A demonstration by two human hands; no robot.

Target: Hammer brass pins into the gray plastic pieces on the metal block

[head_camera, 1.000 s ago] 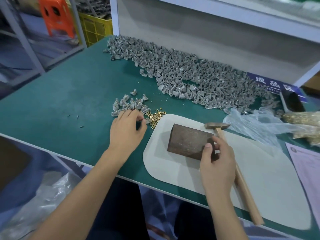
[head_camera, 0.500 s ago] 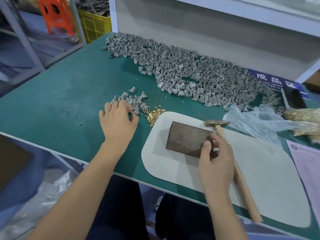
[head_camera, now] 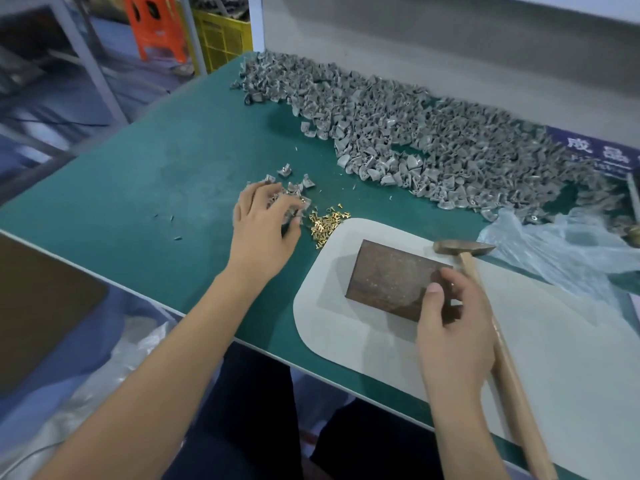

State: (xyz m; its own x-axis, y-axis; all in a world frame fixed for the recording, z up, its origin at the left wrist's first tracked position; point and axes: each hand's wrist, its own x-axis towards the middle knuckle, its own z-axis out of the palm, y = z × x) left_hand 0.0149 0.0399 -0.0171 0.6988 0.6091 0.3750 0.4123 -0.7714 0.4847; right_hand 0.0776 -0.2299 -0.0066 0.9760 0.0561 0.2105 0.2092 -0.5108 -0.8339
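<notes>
My left hand [head_camera: 263, 226] sorts the small cluster of gray pieces [head_camera: 294, 188] beside the brass pins [head_camera: 327, 223] near the bench's [head_camera: 138, 188] middle, fingers spread, grip released. My right hand [head_camera: 450, 327] pinches something at the metal block's [head_camera: 388, 275] near corner; I cannot tell what. The block is bare and the hammer [head_camera: 485, 306] lies unheld, so I judge this cycle's hammering not yet begun.

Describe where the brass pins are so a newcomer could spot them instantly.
On the green workbench, find the pale mat holding the metal block. The brass pins lie off its far-left corner, beside the left hand: tiny shiny gold bits, unlike the gray plastic pieces nearby.
</notes>
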